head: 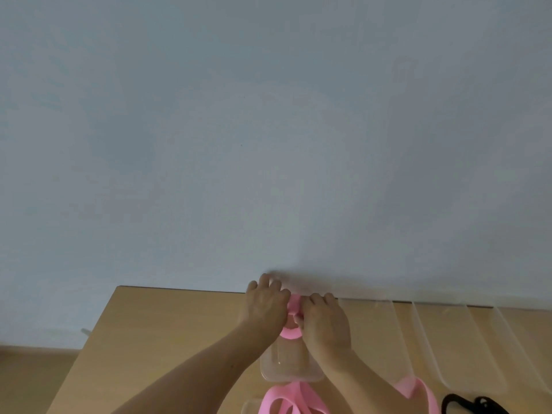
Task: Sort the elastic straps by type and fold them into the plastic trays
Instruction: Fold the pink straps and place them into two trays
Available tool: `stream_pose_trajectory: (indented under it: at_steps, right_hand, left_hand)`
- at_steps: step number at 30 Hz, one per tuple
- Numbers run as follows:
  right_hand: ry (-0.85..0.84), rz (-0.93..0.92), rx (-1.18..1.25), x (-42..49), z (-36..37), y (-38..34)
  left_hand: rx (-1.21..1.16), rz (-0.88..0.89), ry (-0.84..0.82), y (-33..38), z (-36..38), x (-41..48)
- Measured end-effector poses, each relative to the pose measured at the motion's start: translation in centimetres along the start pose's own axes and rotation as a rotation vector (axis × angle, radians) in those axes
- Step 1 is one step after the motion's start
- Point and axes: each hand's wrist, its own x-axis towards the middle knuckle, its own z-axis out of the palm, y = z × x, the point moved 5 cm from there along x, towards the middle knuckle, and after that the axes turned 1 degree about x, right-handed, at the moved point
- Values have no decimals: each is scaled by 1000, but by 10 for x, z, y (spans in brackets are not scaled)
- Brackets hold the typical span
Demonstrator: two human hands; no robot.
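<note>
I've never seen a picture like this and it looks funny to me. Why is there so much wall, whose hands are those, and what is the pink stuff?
There is no machine here. A person wears a camera on their head, so you see what they see. The head is tipped up a bit, so the pale wall fills most of the picture.

At the bottom is a wooden table. The left hand and the right hand meet over a clear plastic tray and both pinch a folded pink strap, tucking it into the tray's far end.

Nearer the person lie more pink straps, loose and looped. A black strap peeks in at the bottom right. More clear trays lie side by side on the right; they look empty, though they are hard to see.
</note>
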Motion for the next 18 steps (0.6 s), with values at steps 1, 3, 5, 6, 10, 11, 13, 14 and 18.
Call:
stream_pose_trajectory:
  at_steps: [1, 3, 5, 6, 10, 11, 13, 14, 18]
  right_hand:
    - [-6, 6, -3, -1, 3, 0]
    - [-10, 42, 10, -2, 3, 1]
    - [5, 68, 20, -2, 3, 3]
    - [16, 73, 14, -1, 1, 3]
    - [55, -52, -36, -1, 2, -2]
    - [51, -75, -43, -1, 4, -3]
    - [49, -73, -43, 1, 5, -3]
    - [46, -69, -43, 1, 5, -3]
    - [66, -74, -49, -1, 4, -2]
  left_hand:
    - [17, -6, 27, -5, 3, 0]
    - [23, 1, 16, -10, 10, 0]
    - [-2, 31, 21, -10, 9, -2]
    - [-17, 47, 21, -10, 7, 0]
    - [-141, 46, 39, -9, 8, -1]
    - [-142, 24, 57, -11, 10, -1]
    - [-186, 24, 59, -16, 16, -1]
    - [-208, 23, 64, -20, 14, -2]
    - [-184, 68, 34, -26, 8, -10]
